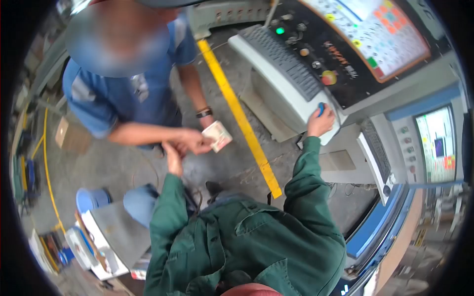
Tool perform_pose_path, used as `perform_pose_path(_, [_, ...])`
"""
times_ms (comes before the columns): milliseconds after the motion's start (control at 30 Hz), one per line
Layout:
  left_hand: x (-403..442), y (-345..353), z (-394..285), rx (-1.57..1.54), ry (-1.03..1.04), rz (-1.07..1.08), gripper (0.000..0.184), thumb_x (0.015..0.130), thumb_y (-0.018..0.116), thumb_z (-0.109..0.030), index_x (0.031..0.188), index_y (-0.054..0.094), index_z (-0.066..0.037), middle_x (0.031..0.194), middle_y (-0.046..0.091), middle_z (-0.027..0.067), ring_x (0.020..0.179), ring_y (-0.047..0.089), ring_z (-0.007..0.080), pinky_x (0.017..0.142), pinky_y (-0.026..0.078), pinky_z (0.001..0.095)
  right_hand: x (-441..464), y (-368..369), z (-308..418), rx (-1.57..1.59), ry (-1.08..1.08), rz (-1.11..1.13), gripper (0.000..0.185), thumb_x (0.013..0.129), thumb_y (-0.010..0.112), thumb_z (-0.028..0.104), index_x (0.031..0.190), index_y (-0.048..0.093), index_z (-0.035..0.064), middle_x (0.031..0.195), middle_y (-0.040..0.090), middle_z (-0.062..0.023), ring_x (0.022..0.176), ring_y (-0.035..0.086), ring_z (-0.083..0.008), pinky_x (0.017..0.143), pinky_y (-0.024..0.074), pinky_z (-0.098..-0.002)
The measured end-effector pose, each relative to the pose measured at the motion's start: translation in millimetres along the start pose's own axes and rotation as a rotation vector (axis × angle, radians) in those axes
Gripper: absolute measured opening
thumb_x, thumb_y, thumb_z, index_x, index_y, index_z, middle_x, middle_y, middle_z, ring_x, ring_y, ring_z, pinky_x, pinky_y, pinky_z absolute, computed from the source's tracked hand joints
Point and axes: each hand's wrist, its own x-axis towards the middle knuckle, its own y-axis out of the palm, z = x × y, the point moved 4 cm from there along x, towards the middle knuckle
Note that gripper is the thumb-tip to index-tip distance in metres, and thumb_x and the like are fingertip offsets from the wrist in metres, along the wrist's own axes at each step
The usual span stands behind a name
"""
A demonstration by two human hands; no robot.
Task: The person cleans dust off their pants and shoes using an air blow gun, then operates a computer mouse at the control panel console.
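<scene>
My right hand (321, 123) is closed over a blue computer mouse (321, 108) at the right end of the keyboard shelf (276, 74). My left hand (174, 159) is held out in front of me, fingers apart, with nothing visible in it. Right beside it is the hand of a person in a blue shirt (192, 140); whether the two touch I cannot tell. That person's hands hold a small pale paper with reddish print (217, 136), resembling a banknote. A dark keyboard (289, 59) lies on the shelf, left of the mouse.
A machine control panel (316, 64) with buttons and a screen (380, 34) rises behind the keyboard. Another console (437, 145) stands at the right. A yellow floor line (237, 113) runs between the person and the machine. A blue bucket (93, 199) and a grey table (121, 229) are at left.
</scene>
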Motion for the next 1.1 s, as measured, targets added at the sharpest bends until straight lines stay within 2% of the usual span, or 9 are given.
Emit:
perform_pose_path(100, [-11.6, -43.0, 56.1, 0.0, -0.15, -0.029, 0.059, 0.08, 0.032, -0.066, 0.089, 0.053, -0.012, 0.077, 0.055, -0.0016, 0.067, 0.051, 0.0118, 0.058, 0.037, 0.0246, -0.1, -2.5, 3.2, 0.003, 0.034, 0.0, 0.033, 0.076, 0.054, 0.022, 0.109, 0.05, 0.0196, 0.112, 0.046, -0.0147, 0.095, 0.048, -0.0336, 0.076, 0.0365, -0.0455])
perform_pose_path(167, [-23.4, -69.6, 107.2, 0.177, -0.198, -0.089, 0.045, 0.084, 0.04, -0.05, 0.076, 0.055, -0.009, 0.059, 0.052, 0.0021, 0.042, 0.042, 0.0115, 0.038, 0.031, 0.0239, 0.4, -5.7, 5.0, 0.015, 0.064, -0.006, 0.033, 0.076, 0.055, 0.021, 0.108, 0.051, 0.019, 0.112, 0.045, -0.0155, 0.095, 0.048, -0.0338, 0.077, 0.0358, -0.045])
perform_pose_path(200, [-18.8, -98.1, 142.7, 0.299, -0.298, 0.166, 0.038, 0.083, 0.046, -0.043, 0.072, 0.055, -0.008, 0.06, 0.054, 0.0028, 0.04, 0.042, 0.0125, 0.038, 0.033, 0.0252, 0.4, -5.9, 4.9, 0.028, 0.06, -0.001, 0.033, 0.076, 0.055, 0.02, 0.108, 0.051, 0.0188, 0.113, 0.045, -0.0157, 0.095, 0.048, -0.0338, 0.077, 0.0358, -0.0448])
perform_pose_path(233, [-11.5, -141.6, 208.4, 0.304, -0.292, 0.179, 0.038, 0.083, 0.046, -0.043, 0.072, 0.055, -0.008, 0.06, 0.054, 0.0028, 0.04, 0.042, 0.0125, 0.038, 0.033, 0.0252, 1.1, -6.3, 5.3, 0.039, 0.054, 0.006, 0.033, 0.075, 0.055, 0.019, 0.108, 0.051, 0.0186, 0.113, 0.045, -0.0159, 0.095, 0.047, -0.0338, 0.077, 0.0357, -0.0446])
perform_pose_path(267, [-3.5, -145.4, 249.5, -0.187, -0.252, 0.779, 0.029, 0.08, 0.053, -0.035, 0.074, 0.058, -0.007, 0.064, 0.057, 0.0041, 0.046, 0.048, 0.0131, 0.04, 0.036, 0.0259, 1.0, -7.2, 5.3, 0.051, 0.038, -0.016, 0.034, 0.074, 0.056, 0.017, 0.108, 0.051, 0.0183, 0.113, 0.045, -0.016, 0.095, 0.047, -0.0336, 0.078, 0.0352, -0.0443])
perform_pose_path(300, [-5.9, -132.4, 244.9, -0.184, -0.252, 0.787, 0.029, 0.08, 0.053, -0.035, 0.074, 0.058, -0.007, 0.064, 0.057, 0.0041, 0.046, 0.048, 0.0131, 0.04, 0.036, 0.0259, 0.6, -7.1, 3.7, 0.048, 0.043, -0.023, 0.034, 0.074, 0.056, 0.017, 0.108, 0.051, 0.0183, 0.113, 0.045, -0.016, 0.095, 0.047, -0.0336, 0.078, 0.0352, -0.0443])
perform_pose_path(367, [-15.8, -103.2, 217.8, 0.71, -0.043, 0.3, 0.02, 0.08, 0.057, -0.028, 0.082, 0.061, -0.008, 0.068, 0.059, 0.0042, 0.053, 0.053, 0.0141, 0.045, 0.041, 0.0278, 0.9, -5.6, 2.8, 0.03, 0.077, -0.005, 0.035, 0.073, 0.057, 0.02, 0.108, 0.052, 0.0186, 0.113, 0.046, -0.0134, 0.098, 0.047, -0.0327, 0.078, 0.0363, -0.0462])
perform_pose_path(567, [-37.8, -84.8, 178.2, 0.645, -0.421, 0.263, 0.021, 0.083, 0.056, -0.025, 0.093, 0.058, -0.008, 0.074, 0.06, 0.0035, 0.057, 0.055, 0.0119, 0.051, 0.045, 0.0261, 0.3, -8.2, 0.8, 0.047, 0.124, 0.009, 0.035, 0.072, 0.057, 0.018, 0.107, 0.052, 0.019, 0.113, 0.046, -0.0131, 0.098, 0.047, -0.0321, 0.078, 0.0354, -0.0453])
perform_pose_path(1100, [-34.0, -99.0, 177.4, 0.67, -0.362, 0.204, 0.027, 0.083, 0.054, -0.029, 0.097, 0.055, -0.006, 0.077, 0.061, 0.0041, 0.055, 0.055, 0.0126, 0.044, 0.04, 0.0245, -0.8, -10.8, -1.8, 0.071, 0.13, -0.028, 0.034, 0.067, 0.056, 0.018, 0.101, 0.055, 0.0199, 0.111, 0.047, -0.0125, 0.095, 0.048, -0.0317, 0.078, 0.0357, -0.0448])
